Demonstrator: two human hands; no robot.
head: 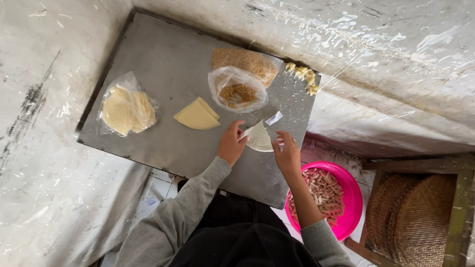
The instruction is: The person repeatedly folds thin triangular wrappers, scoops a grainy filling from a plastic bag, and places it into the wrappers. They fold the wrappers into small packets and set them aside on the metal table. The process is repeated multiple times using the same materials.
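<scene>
Head view, looking down on grey metal table w/ walls on L and top.

Your left hand sits approx. centre of table, fingers curled together, thumb and fingertips pinching L edge of a pale triangular wrapper sheet. Your right hand is at 3 o'clock of the sheet, fingers bent, tips touching its R edge; can't tell how firmly they clamp. Sheet lies flat-ish on table btwn both hands, near table's 4 o'clock corner.

Around it:
- Stack of yellow folded wrappers at 9 o'clock of L hand, near, not touching.
- Clear bag of round pale wrappers further out at 9 o'clock, close to table's L edge.
- Open plastic bag of brown crumbs at 12 o'clock of L hand; second crumb pack just behind it.
- Small heap of pale scraps at table's 1 o'clock corner.
- Pink basin w/ rolled pieces inside, off table at 4 o'clock of R hand, under forearm.
- Woven trays in wooden rack at far 3 o'clock.
</scene>
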